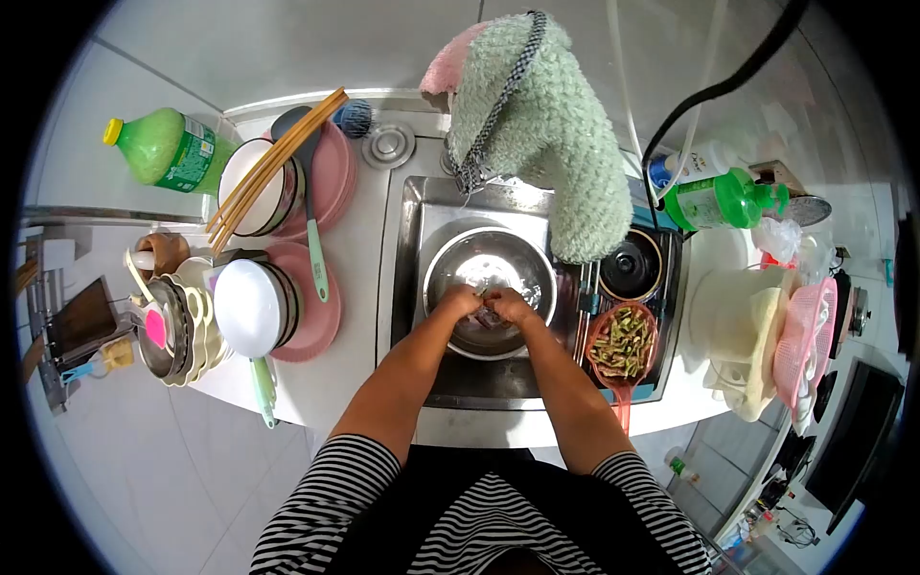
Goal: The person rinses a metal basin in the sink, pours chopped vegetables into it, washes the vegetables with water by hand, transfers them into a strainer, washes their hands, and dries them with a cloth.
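A round stainless steel bowl (443,331) sits in the metal sink (410,240) in front of me. Over the bowl, my left hand (464,301) and my right hand (511,305) are close together with fingers curled inward. Between them is a small dark reddish-purple piece (490,316), pinched by both hands; its kind is too small to tell. The bottom of the bowl shines brightly, and part of it is hidden behind my hands.
Right of the sink are a red strainer (621,385) of chopped green-brown pieces and a dark round pot (632,265). A pale green towel (537,115) hangs over the sink's back. Stacked bowls (251,309), pink plates (316,326) and chopsticks (273,168) stand left.
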### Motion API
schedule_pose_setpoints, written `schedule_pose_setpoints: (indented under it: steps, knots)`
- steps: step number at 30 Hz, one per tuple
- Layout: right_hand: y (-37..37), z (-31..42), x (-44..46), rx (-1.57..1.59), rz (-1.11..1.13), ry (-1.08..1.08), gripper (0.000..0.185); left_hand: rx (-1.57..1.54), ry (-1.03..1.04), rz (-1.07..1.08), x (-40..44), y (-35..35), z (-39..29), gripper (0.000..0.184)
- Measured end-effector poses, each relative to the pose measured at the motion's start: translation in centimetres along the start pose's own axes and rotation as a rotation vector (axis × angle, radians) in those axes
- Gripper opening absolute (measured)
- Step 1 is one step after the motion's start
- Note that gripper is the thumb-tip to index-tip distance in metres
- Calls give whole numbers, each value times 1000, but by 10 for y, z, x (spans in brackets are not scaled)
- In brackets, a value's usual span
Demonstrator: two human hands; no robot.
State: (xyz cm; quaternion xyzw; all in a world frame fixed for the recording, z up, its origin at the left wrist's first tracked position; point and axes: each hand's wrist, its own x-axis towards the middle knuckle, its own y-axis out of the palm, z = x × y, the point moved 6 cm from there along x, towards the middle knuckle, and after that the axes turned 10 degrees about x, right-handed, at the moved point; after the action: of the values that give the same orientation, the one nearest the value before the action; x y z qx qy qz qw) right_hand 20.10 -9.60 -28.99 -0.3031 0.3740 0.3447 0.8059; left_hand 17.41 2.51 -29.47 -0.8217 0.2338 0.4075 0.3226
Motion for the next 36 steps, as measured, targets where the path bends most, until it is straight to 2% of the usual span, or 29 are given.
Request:
schedule_pose_setpoints:
  steps: [1, 3, 5, 6, 8, 9, 11, 13, 16, 18, 19, 20, 21, 22, 24, 25, 26, 28, 31, 34, 36]
  knots:
    - [4, -2, -2, 16, -19, -27, 33, 3, 0, -2, -5, 3, 0, 33]
    - [6, -8, -19, 120, -71, 22, 31, -182, -122, -3, -16, 9, 6, 33]
    - [10, -10, -34, 308, -111, 153, 29, -83, -44, -108, 9, 31, 23, 30]
    - [14, -18, -29, 290, -140, 80, 27, -191, -74, -92, 12, 40, 29, 29]
    - [17, -15, -39, 320, -179, 73, 26, -351, -76, -84, 18, 55, 39, 28]
    - [17, -15, -43, 347, -219, 71, 25, -347, -76, -84, 12, 56, 36, 28]
    - [26, -35, -23, 286, -271, 30, 24, -271, 2, -247, -3, 44, 22, 27]
    - [29, -40, -19, 229, -324, -10, 24, -350, -22, -238, 2, 55, 29, 28]
    - [35, -39, -24, 318, -361, -7, 25, -509, -94, -231, -15, 54, 20, 28]
    - [39, -37, -27, 571, -415, -53, 25, -580, -141, -233, -25, 54, 17, 28]
    - [39, -27, -36, 580, -424, -56, 25, -604, -80, -354, -20, 56, 22, 26]
    - [32, -15, -49, 504, -522, -151, 25, -625, -12, -469, -15, 59, 24, 24]
    - [25, 0, -68, 425, -622, -238, 25, -613, 1, -455, -22, 59, 19, 24]
    - [20, 16, -85, 417, -659, -331, 22, -674, 83, -534, -42, 48, 9, 21]
    - [18, 30, -102, 430, -749, -383, 22, -848, 253, -663, -77, 31, -14, 18]
    - [17, 31, -106, 430, -816, -442, 22, -838, 265, -650, -81, 32, -19, 18]
    - [22, 26, -99, 515, -709, -388, 22, -974, 206, -633, -84, 35, -16, 18]
    - [25, 27, -95, 531, -677, -363, 23, -1182, 118, -601, -86, 44, -12, 19]
    - [25, 28, -99, 464, -591, -277, 25, -1226, 7, -561, -94, 51, -13, 21]
    - [21, 31, -109, 565, -584, -337, 23, -1236, 94, -614, -110, 44, -35, 22]
    - [12, 30, -121, 802, -576, -434, 23, -1233, 183, -633, -127, 39, -59, 20]
